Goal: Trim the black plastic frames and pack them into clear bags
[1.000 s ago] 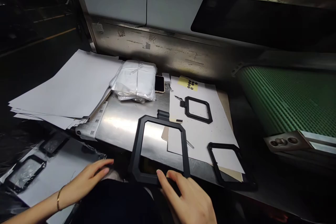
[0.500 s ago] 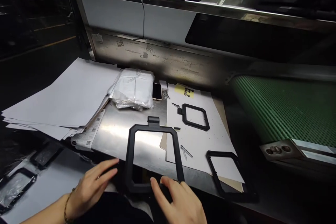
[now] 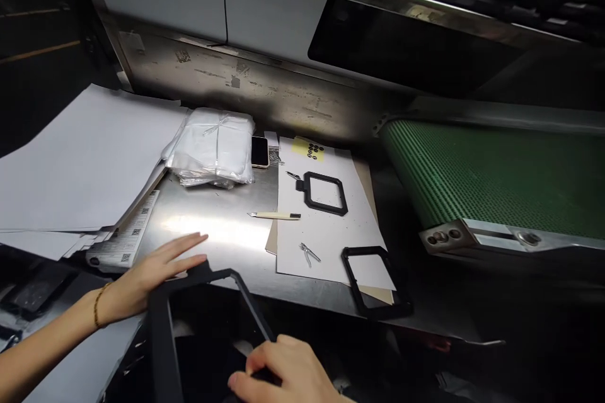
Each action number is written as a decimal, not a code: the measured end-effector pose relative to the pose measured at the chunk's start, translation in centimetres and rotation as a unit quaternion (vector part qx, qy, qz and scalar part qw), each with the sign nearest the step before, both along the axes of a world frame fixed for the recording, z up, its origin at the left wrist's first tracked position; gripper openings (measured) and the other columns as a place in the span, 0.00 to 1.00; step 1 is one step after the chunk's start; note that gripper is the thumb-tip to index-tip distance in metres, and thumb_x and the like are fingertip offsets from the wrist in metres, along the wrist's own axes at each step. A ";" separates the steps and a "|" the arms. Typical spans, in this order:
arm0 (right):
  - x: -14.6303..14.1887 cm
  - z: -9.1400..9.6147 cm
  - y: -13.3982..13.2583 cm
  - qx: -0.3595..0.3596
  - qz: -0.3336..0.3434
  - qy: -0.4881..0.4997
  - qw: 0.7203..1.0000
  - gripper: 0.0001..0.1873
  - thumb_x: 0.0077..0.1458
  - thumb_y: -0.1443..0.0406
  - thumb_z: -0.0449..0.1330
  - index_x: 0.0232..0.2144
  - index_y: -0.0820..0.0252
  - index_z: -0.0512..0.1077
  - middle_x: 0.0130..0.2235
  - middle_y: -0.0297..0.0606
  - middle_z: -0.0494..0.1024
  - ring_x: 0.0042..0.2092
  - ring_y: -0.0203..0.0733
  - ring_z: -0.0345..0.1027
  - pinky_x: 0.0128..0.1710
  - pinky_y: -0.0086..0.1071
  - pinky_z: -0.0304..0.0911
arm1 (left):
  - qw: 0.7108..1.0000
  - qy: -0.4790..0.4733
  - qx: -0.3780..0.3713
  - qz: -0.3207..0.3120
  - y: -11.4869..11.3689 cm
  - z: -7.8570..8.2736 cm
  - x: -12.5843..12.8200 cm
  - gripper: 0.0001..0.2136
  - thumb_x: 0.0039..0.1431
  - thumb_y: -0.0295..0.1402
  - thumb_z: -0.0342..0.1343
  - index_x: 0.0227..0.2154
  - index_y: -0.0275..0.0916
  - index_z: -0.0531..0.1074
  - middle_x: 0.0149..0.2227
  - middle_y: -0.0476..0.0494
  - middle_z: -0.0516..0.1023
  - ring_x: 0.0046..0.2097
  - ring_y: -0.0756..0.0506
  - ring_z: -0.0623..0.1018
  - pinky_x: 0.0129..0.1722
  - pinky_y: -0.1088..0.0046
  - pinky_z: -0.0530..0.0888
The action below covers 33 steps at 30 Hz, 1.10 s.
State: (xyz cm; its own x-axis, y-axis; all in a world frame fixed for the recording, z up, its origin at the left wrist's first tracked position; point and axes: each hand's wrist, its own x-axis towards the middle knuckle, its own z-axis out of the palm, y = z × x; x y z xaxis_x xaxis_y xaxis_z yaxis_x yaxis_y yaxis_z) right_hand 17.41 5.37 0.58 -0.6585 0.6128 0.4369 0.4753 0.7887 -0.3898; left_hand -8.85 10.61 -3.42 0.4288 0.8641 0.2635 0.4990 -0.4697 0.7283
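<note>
My right hand (image 3: 283,374) is closed on the near right corner of a large black plastic frame (image 3: 163,327), which is tilted off the steel table's front edge toward my lap. My left hand (image 3: 151,271) lies with fingers stretched out at the frame's top tab, touching it, on the steel table (image 3: 222,227). A gold bracelet sits on my left wrist. A cream-handled knife (image 3: 274,215) lies bare on the table where the frame had been.
A smaller black frame (image 3: 324,192) and small tweezers (image 3: 309,254) lie on white paper (image 3: 326,233); another black frame (image 3: 373,280) hangs over the table's front edge. White sheets (image 3: 80,157), a wrapped packet (image 3: 212,145), a phone (image 3: 259,151), a green conveyor belt (image 3: 496,170).
My right hand has pulled the large frame off the table toward me and to the left, tilting it. My left hand moved up to its top edge. The knife underneath is uncovered.
</note>
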 end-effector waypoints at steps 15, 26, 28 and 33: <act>8.0 -13.0 8.3 -0.135 -0.431 0.079 0.888 0.30 0.47 0.49 0.52 0.42 0.71 0.66 0.41 0.55 0.62 0.43 0.55 0.55 0.38 0.56 0.54 | 0.684 -0.397 -0.605 0.087 -5.9 0.0 6.5 0.17 0.52 0.37 0.51 0.43 0.36 0.63 0.31 0.43 0.74 0.25 0.51 0.70 0.21 0.76 0.63; 7.5 -9.9 7.7 -0.363 -0.402 0.261 0.799 0.18 0.51 0.53 0.46 0.27 0.61 0.64 0.19 0.30 0.57 0.22 0.36 0.52 0.21 0.33 0.56 | 0.746 -0.403 -0.525 0.077 -4.7 2.0 7.0 0.15 0.56 0.35 0.46 0.47 0.41 0.58 0.34 0.44 0.71 0.28 0.50 0.71 0.25 0.73 0.66; 6.3 -7.3 7.6 -0.429 -0.362 0.301 0.771 0.19 0.52 0.53 0.41 0.24 0.60 0.62 0.18 0.28 0.52 0.19 0.33 0.48 0.16 0.29 0.53 | 0.746 -0.407 -0.522 0.073 -4.8 2.0 7.0 0.17 0.55 0.37 0.47 0.47 0.41 0.57 0.34 0.45 0.72 0.28 0.50 0.71 0.26 0.73 0.66; 3.5 -1.3 6.8 -0.624 -0.239 0.449 0.594 0.15 0.46 0.56 0.54 0.20 0.62 0.66 0.20 0.28 0.51 0.21 0.30 0.46 0.17 0.23 0.50 | 0.731 -0.407 -0.542 0.083 -5.2 2.5 7.1 0.19 0.52 0.41 0.50 0.46 0.41 0.59 0.33 0.45 0.72 0.27 0.50 0.71 0.25 0.74 0.67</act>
State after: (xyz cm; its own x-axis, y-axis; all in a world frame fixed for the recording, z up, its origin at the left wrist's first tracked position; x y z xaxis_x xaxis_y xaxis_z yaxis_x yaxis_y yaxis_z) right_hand 20.93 12.17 -0.68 -0.1252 0.8512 -0.5097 -0.3121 -0.5215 -0.7941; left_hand -1.74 5.45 -0.94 0.3762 0.7767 -0.5052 -0.3212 0.6207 0.7152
